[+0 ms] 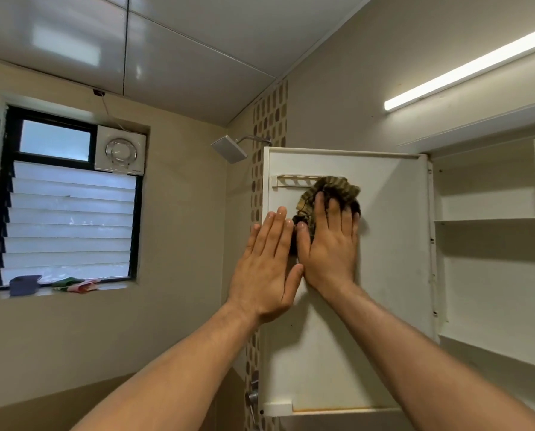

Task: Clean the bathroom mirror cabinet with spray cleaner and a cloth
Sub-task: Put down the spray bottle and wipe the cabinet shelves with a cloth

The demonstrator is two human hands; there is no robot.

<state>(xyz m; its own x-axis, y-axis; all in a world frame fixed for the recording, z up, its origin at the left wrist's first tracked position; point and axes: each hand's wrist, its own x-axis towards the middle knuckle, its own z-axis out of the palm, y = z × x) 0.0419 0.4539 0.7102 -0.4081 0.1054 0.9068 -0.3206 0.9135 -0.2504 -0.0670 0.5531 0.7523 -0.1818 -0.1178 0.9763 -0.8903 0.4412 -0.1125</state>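
Head view, frame centre: our right hand (331, 247), fingers spread and straight, presses the cloth (333, 188) on the open cabinet door (390, 275). The cloth bunches above the fingertips. Our left hand (267, 265), fingers straight together, braces the door's left edge.

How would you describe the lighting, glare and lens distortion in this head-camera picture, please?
In the head view, the tube light is blown out to white; pale reflections smear across the glossy ceiling; the wide-angle lens makes the cabinet door lean; the right hand and cloth throw a soft shadow on it; focus looks even.
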